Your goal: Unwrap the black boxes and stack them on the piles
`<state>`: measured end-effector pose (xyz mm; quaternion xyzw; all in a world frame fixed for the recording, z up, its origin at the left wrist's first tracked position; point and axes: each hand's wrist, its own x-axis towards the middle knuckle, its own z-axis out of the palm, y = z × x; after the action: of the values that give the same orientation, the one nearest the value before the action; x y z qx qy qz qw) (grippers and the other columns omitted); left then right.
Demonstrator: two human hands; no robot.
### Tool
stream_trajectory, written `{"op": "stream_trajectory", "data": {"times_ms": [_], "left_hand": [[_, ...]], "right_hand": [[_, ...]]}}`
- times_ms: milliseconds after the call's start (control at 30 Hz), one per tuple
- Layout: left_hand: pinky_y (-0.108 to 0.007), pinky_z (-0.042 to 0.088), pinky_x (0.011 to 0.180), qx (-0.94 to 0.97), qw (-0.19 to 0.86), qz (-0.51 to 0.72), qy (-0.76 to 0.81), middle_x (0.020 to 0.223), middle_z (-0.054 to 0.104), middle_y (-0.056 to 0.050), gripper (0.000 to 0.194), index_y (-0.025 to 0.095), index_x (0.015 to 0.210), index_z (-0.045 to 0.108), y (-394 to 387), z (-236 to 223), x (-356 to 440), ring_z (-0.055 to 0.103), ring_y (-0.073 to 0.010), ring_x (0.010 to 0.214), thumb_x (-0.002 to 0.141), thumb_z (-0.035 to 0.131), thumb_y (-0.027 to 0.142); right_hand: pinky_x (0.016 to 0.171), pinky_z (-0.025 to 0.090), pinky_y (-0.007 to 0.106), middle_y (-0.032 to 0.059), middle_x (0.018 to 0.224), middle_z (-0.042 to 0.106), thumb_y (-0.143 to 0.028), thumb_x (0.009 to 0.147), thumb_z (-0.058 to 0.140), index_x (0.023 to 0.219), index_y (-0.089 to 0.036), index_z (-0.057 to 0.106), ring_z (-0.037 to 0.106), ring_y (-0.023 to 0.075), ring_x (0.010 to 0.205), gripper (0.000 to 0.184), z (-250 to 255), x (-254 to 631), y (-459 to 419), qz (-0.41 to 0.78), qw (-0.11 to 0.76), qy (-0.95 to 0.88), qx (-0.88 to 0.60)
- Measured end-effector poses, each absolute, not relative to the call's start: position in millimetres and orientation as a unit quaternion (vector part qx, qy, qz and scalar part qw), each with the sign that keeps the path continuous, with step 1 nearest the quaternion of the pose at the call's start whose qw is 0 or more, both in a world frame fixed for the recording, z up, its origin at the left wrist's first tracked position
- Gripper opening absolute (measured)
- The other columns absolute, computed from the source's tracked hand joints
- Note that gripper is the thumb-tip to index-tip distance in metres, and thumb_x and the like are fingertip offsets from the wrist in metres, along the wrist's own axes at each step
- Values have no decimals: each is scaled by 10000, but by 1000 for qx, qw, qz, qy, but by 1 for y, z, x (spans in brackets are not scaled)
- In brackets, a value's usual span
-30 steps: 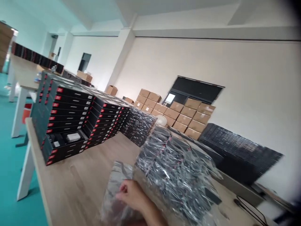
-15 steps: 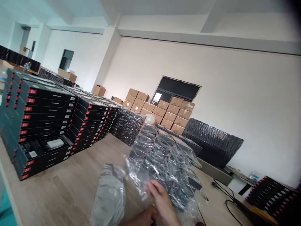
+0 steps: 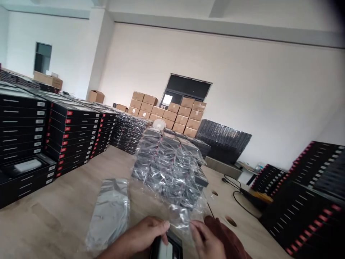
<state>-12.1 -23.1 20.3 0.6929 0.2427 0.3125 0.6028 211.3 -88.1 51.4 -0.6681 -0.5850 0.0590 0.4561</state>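
Observation:
My left hand [image 3: 149, 232] is closed at the bottom centre, its thumb and fingers pinched at one side of a clear plastic bag [image 3: 182, 215]. The fingers of my right hand [image 3: 206, 239] pinch the bag's other side, so its edge stretches between the two hands. Just below lies a black box [image 3: 176, 246] with a white piece in it, partly cut off by the frame edge. Left of my hands, a stack of flat clear bags [image 3: 109, 212] rests on the wooden table [image 3: 67, 201]. Beyond my hands stand stacked black boxes wrapped in clear film [image 3: 169, 162].
High stacks of black boxes [image 3: 78, 133] line the table's left side. More black boxes [image 3: 302, 212] stand at the right, near black cables [image 3: 234, 183]. Brown cartons [image 3: 172, 115] are piled at the back. Dark red cloth [image 3: 229, 237] lies beside my right hand.
The view has swung right and down. My hands have moved apart, stretching the bag's edge between them. The black box with the white piece has come into view below.

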Motion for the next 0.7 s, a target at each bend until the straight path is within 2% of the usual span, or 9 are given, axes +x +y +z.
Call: {"op": "stream_trajectory", "data": {"times_ms": [67,167,233,333,500,600,700], "left_hand": [[-205,298,475,696,608,298,240,689,542,-21,688,117,739,716,-23,22,-12,442,-112,562,823,359,700],[-202,265,479,679,621,298,255,608,487,8,596,112,696,686,-21,17,-11,406,-97,541,760,517,680],[-209,253,494,668,622,306,273,584,460,21,543,112,659,665,-20,13,-10,382,-90,535,728,591,646],[-218,255,517,657,624,318,278,605,469,18,508,116,652,661,-18,10,-10,378,-92,548,732,607,615],[-218,315,589,640,644,332,255,652,534,15,362,124,679,691,-17,9,-9,432,-108,615,650,726,483],[-236,375,658,604,680,334,250,694,602,-2,336,131,744,719,-18,9,-8,488,-127,655,627,745,446],[-248,393,660,585,698,323,257,736,645,-26,360,130,777,730,-19,10,-9,518,-138,664,617,750,452]], "right_hand": [[682,508,285,44,783,721,-447,799,533,787,-241,702,673,219,724,266,47,186,-85,36,375,-668,-642],[658,497,272,39,766,708,-377,876,445,803,-251,691,664,199,705,286,42,166,-86,-1,316,-722,-616],[679,499,269,51,802,712,-362,890,439,846,-240,687,669,199,734,280,42,165,-89,-32,338,-714,-612],[708,501,256,67,848,721,-363,892,457,891,-220,685,676,197,763,269,42,168,-92,-42,385,-693,-608],[660,483,226,34,782,711,-376,889,480,841,-231,689,655,174,702,259,40,158,-92,48,372,-713,-593],[630,465,233,30,709,684,-457,890,453,758,-217,663,627,175,654,345,39,159,-90,79,397,-666,-626],[660,467,267,39,734,693,-561,846,461,786,-218,651,641,204,701,397,34,173,-85,112,432,-570,-690]]}}
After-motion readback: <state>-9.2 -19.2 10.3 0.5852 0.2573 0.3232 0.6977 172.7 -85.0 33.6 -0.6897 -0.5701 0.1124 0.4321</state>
